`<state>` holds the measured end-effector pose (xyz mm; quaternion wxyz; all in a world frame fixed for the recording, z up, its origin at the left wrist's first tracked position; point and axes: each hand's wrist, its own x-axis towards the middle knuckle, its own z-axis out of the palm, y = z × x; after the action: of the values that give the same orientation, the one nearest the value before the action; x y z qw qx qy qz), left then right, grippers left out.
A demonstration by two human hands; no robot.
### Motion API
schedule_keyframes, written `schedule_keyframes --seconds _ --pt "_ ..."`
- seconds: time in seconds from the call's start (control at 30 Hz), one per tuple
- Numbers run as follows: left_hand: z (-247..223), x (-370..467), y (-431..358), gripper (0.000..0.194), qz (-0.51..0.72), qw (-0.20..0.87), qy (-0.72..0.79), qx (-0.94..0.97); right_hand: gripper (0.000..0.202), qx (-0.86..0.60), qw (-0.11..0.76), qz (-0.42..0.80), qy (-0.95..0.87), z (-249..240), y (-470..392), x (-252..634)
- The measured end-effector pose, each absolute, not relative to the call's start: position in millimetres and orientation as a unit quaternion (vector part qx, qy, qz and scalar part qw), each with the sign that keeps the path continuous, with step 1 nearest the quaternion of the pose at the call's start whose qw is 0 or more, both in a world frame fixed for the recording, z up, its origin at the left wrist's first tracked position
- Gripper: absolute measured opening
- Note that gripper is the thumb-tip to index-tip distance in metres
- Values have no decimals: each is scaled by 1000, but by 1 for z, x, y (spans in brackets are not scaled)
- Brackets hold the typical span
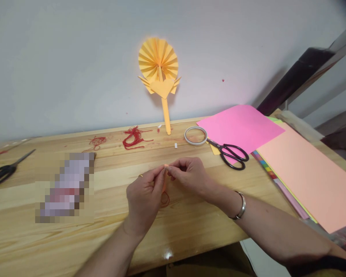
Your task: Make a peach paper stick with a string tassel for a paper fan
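Observation:
My left hand (146,188) and my right hand (187,173) meet over the middle of the table, thumbs and forefingers pinched together. Between them is a narrow folded strip of orange-peach paper (164,186), held upright and mostly hidden by the fingers. A small loop of red thread (165,199) shows just below the strip; whether it is joined to the paper I cannot tell. Beyond the hands, a yellow pleated paper fan (158,61) with a heart and a long handle leans against the wall.
Right of my hands lie a tape roll (195,135), black-handled scissors (233,156), a pink sheet (239,127) and peach paper (308,165). Tangled red thread (133,137) is at the back. Leftward are a blurred-out object (66,186) and more scissors (10,169) on the wooden table (103,238).

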<state>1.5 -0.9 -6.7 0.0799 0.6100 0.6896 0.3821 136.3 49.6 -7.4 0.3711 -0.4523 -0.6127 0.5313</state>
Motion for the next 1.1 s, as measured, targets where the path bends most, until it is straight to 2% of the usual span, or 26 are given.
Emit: schedule_keyframes --seconds 0.83,1.1 --pt "-5 3 -2 18 383 115 709 580 19 -459 368 529 -612 -6 49 136" --pt "0 3 3 19 400 240 735 492 18 -462 356 555 -593 -5 52 137"
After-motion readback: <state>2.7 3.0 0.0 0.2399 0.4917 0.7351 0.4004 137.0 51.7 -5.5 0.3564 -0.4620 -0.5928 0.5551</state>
